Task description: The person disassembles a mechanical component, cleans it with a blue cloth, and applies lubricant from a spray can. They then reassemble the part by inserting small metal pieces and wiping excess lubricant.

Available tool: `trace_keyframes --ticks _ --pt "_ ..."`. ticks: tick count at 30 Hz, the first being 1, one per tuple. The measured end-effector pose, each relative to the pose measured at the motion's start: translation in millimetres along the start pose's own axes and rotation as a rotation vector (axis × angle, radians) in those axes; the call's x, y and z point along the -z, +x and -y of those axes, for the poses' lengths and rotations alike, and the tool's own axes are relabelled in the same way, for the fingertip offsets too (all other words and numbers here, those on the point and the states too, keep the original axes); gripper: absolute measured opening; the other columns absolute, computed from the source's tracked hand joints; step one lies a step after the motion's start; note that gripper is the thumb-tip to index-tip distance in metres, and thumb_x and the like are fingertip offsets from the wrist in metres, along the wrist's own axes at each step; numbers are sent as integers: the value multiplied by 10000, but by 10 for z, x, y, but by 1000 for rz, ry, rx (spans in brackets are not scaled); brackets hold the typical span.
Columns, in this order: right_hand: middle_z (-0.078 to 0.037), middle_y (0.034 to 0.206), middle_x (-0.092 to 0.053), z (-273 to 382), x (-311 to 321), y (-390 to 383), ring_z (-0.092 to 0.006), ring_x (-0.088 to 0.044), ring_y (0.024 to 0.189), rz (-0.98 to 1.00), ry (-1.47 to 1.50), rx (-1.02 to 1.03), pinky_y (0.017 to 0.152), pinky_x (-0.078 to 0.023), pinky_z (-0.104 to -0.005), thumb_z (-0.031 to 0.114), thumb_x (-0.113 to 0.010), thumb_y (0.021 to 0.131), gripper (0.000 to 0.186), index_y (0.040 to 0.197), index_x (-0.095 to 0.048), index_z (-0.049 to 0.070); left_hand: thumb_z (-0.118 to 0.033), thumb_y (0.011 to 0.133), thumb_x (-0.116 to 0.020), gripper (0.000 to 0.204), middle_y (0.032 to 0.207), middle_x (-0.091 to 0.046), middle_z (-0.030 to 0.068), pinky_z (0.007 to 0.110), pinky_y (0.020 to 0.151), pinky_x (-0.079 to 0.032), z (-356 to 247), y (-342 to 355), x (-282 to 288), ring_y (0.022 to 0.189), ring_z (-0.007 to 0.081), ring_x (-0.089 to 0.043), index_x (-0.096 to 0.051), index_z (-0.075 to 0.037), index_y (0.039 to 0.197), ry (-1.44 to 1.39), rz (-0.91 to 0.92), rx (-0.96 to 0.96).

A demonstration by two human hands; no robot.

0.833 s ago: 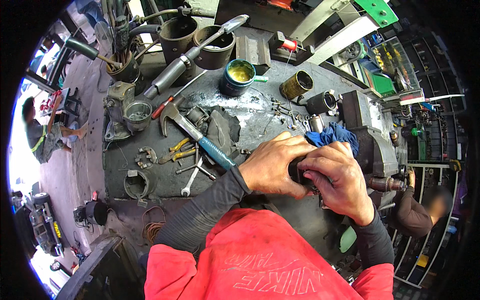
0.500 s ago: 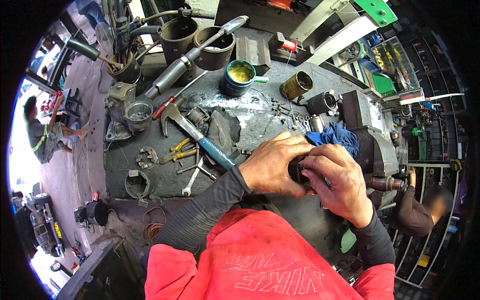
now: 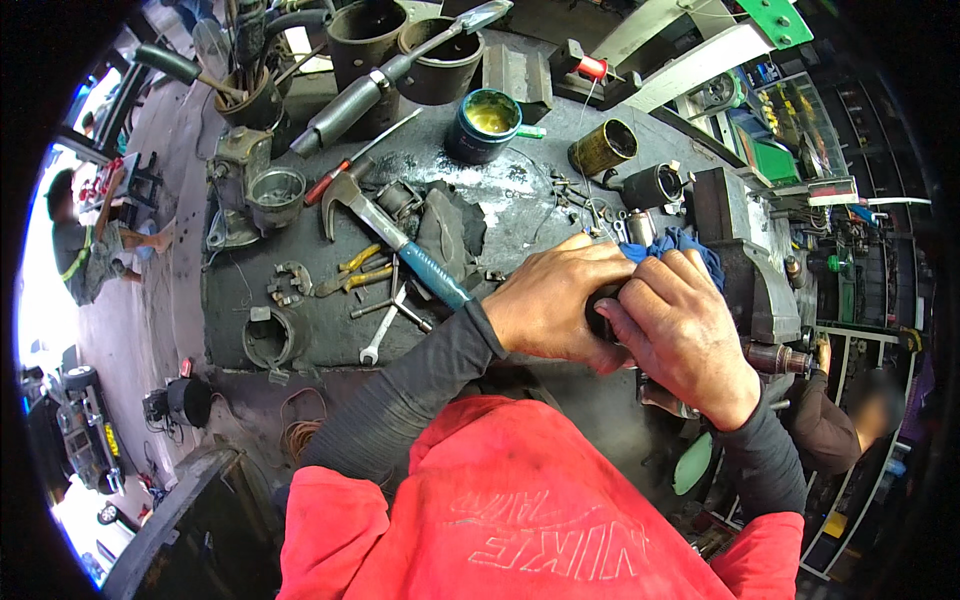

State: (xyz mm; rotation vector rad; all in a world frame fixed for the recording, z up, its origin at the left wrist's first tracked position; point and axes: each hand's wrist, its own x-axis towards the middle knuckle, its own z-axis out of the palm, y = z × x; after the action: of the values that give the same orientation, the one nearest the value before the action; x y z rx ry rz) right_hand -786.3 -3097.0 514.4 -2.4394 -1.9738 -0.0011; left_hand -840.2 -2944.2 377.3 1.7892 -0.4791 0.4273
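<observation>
Left hand (image 3: 555, 305) and right hand (image 3: 685, 335) close together, both bare and curled.
The dark-sleeved left forearm (image 3: 405, 395) slants up rightward; that hand arches, back upward, left thumb (image 3: 605, 357) spread below its fingers. The dark-sleeved right forearm (image 3: 757, 460) leans up leftward; its hand's fingers fold over, right thumb (image 3: 622, 322) pointing toward the other hand.

The far left is washed out to white by strong light, and the floor (image 3: 130, 345) there is left pale. Glare is thrown in a patch across the workbench (image 3: 515, 180). The shelves (image 3: 875, 240) at right are sunk in shadow. The left hand (image 3: 560, 305) and right hand (image 3: 685, 330) are rendered clearly, but detail in the dark piece (image 3: 603, 303) between them is lost. Straight edges are bent toward the black rim.
</observation>
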Motion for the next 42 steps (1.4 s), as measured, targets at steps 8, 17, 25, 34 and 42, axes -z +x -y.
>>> trace_keyframes --ticks 8,17,25,34,42 --pt "-116 973 -647 -39 66 -51 -333 -632 921 -1 321 -111 821 -503 -435 124 -778 865 167 986 -683 58 -347 527 -917 674 1080 -650 117 447 936 -497 -20 -13 -1 1067 364 -604 -661 -49 1074 -20 -20 28" --pt "-91 931 -641 -92 14 -84 -317 -625 896 24 170 -69 792 -496 -434 153 -809 837 195 970 -687 77 -318 504 -917 694 1089 -651 117 444 933 -503 -8 0 -5 1069 362 -604 -659 -44 1087 8 -36 -20" --pt "-95 960 -660 -98 -37 -98 -310 -641 891 -62 318 -56 816 -518 -409 128 -814 822 207 997 -718 73 -300 516 -901 733 1157 -661 140 439 964 -500 -19 11 14 1111 367 -606 -665 -38 1158 0 48 59" --pt "-87 880 -597 -124 -96 -128 -295 -599 833 -151 304 -19 743 -487 -409 120 -820 822 165 876 -670 77 -311 533 -894 710 1154 -672 118 435 966 -488 -19 0 4 1086 359 -614 -674 -54 1157 8 23 43" --pt "-120 966 -684 -182 98 -294 -317 -683 908 -171 437 -220 796 -558 -395 137 -839 847 236 1031 -726 43 -363 586 -915 746 1213 -687 117 422 999 -480 -63 27 47 1125 341 -621 -689 -84 1240 -12 76 75"
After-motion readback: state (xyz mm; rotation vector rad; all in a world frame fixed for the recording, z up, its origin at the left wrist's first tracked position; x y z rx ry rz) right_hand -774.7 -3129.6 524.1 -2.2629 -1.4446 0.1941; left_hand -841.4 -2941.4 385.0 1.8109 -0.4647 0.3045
